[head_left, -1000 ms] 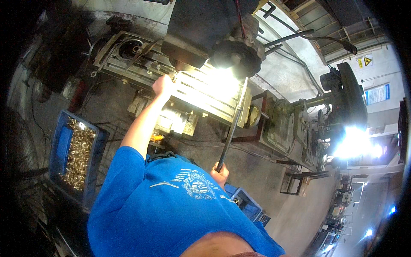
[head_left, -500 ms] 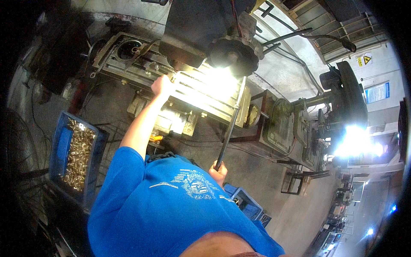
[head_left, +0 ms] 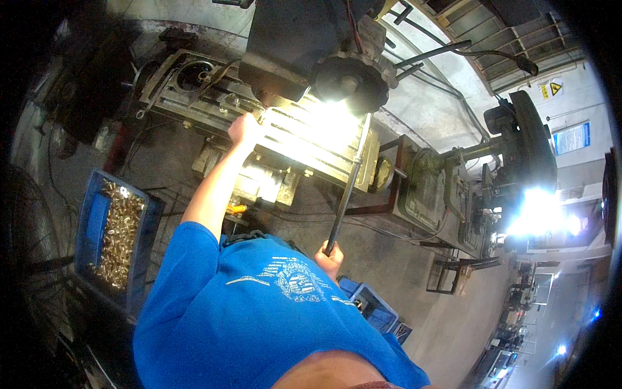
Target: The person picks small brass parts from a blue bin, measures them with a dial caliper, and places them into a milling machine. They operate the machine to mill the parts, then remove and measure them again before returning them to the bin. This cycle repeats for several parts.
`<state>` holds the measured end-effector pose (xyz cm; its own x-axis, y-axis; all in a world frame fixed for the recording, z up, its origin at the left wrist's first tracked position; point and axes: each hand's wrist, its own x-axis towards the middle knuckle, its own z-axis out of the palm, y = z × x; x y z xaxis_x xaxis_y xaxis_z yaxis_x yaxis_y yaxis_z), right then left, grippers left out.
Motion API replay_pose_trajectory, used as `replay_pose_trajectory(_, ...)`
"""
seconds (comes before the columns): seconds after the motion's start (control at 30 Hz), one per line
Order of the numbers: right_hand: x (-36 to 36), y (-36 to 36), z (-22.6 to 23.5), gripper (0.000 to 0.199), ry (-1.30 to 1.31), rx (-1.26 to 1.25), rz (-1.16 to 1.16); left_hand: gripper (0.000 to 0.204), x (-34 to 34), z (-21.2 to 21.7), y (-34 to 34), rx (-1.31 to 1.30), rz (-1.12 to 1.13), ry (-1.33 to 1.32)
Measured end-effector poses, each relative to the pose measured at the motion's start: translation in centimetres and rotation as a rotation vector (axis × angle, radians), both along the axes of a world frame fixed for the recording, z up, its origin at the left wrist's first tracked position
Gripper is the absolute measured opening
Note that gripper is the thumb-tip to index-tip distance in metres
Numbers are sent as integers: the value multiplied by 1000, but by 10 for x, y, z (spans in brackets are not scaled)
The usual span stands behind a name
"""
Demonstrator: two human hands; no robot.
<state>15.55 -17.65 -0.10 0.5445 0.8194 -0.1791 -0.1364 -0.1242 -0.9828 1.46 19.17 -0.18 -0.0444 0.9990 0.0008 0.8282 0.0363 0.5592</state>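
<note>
Right hand (head_left: 330,258) grips one lever (head_left: 346,194); left hand (head_left: 243,129) seemingly touches table (head_left: 304,139)

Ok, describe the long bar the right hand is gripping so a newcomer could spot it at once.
Start at the brightly lit slotted machine table under the dark drill head. From the table's right side a long dark lever slants down toward the person in the blue shirt, its lower end in the right hand. It is the only thin straight rod reaching from machine to hand.

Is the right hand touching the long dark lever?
Touching. The head view shows the right hand with its fingers closed around the lower end of the long dark lever.
</note>
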Motion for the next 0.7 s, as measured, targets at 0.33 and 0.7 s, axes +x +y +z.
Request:
replay_pose_trajectory(0.33, 4, 2, -10, 15, -5, 37, 7, 58, 0, 3, -2, -2, -5, 3)
replay_pose_trajectory(0.7, 3, 3, -8, 14, 20, -7, -13, 61, -1, -1, 2, -57, 5, -40)
